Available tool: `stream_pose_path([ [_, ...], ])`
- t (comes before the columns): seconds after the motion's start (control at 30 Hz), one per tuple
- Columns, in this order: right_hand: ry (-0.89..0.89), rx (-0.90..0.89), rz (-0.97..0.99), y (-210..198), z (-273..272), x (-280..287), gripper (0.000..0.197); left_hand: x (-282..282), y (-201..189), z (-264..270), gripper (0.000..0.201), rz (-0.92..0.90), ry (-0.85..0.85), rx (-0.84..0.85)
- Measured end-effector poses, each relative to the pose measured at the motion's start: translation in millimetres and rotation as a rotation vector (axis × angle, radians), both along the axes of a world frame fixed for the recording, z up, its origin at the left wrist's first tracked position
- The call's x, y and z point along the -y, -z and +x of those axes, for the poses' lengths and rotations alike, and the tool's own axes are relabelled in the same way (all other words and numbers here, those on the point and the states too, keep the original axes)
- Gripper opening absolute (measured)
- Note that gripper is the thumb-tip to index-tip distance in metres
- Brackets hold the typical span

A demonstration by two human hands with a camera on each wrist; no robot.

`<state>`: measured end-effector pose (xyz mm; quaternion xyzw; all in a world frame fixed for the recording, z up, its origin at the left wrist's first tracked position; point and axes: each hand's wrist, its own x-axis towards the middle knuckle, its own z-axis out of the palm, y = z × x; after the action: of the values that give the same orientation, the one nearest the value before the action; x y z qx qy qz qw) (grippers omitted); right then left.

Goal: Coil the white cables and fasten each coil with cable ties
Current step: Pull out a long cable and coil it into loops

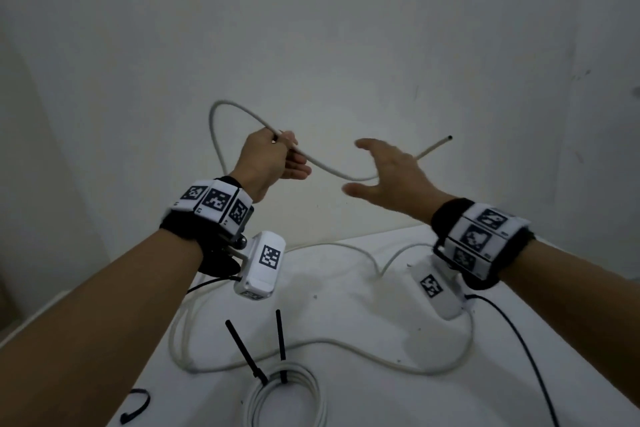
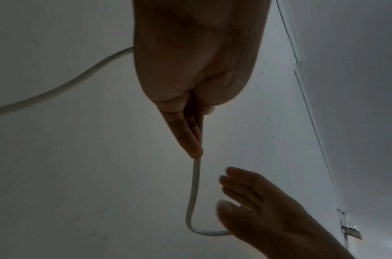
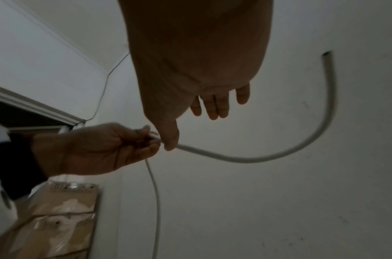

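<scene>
White cable (image 1: 329, 173) pinched in left grip (image 1: 273, 159); right grip (image 1: 384, 173) wide, just beside it

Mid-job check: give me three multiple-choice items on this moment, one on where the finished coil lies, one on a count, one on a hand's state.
1. Where is the finished coil?
A. on the table, near edge
B. in the left hand
C. on the wall

2. How many black ties stand up from that coil?
A. none
B. two
C. five

3. What is the right hand doing?
A. gripping a tie
B. open, fingers spread beside the cable
C. flat on the table

Key: 1 A, it lies low in the head view; 2 B, two ties rise from it; 3 B, only the left hand pinches the white cable.
</scene>
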<state>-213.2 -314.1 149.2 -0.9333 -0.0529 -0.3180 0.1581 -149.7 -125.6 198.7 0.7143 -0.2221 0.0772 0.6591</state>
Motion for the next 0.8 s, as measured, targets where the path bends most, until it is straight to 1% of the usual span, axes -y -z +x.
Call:
stream_pose_path([
  [0.03,0.033,-0.040,-0.064,-7,2,-10,0.074,0,-4,-6,0.023,0.004,0.023,0.005],
  [0.07,0.075,-0.077,-0.135,-12,5,-18,0.069,-1,-8,-12,0.024,0.007,0.046,0.012],
  [0.1,0.112,-0.114,-0.189,-17,7,-23,0.057,-2,-13,-18,0.025,0.006,0.070,0.017],
  [0.13,0.131,-0.135,-0.193,-20,7,-26,0.042,-5,-19,-23,0.025,0.000,0.089,0.019],
  [0.17,0.101,-0.139,-0.122,-23,6,-28,0.033,-9,-24,-27,0.027,-0.003,0.103,0.022],
  [0.23,-0.060,-0.108,0.139,-26,0,-31,0.037,-20,-34,-35,0.029,0.018,0.113,0.033],
  [0.27,-0.111,-0.035,0.204,-28,-5,-34,0.040,-25,-38,-38,0.031,0.038,0.115,0.041],
  [0.3,-0.127,0.045,0.227,-32,-11,-37,0.044,-31,-41,-41,0.033,0.063,0.112,0.054],
  [0.37,-0.134,0.125,0.289,-41,-21,-45,0.047,-40,-42,-47,0.034,0.109,0.093,0.083],
  [0.4,-0.152,0.125,0.384,-45,-24,-47,0.047,-43,-40,-51,0.032,0.130,0.079,0.095],
  [0.5,-0.316,0.078,0.865,-56,-29,-51,0.043,-50,-23,-61,0.023,0.214,0.036,0.150],
  [0.53,-0.363,0.050,0.996,-60,-32,-52,0.042,-53,-16,-64,0.020,0.253,0.030,0.174],
  [0.6,-0.443,-0.013,1.193,-70,-37,-55,0.041,-57,-1,-71,0.022,0.360,0.037,0.217],
  [0.67,-0.527,-0.077,1.359,-81,-40,-56,0.042,-58,11,-77,0.035,0.525,0.091,0.221],
  [0.73,-0.610,-0.094,1.527,-91,-38,-57,0.043,-56,21,-83,0.054,0.696,0.136,0.215],
  [0.77,-0.651,-0.084,1.610,-97,-38,-58,0.043,-54,28,-86,0.063,0.738,0.148,0.214],
  [0.8,-0.704,-0.071,1.703,-101,-39,-63,0.043,-53,34,-88,0.070,0.737,0.158,0.206],
])
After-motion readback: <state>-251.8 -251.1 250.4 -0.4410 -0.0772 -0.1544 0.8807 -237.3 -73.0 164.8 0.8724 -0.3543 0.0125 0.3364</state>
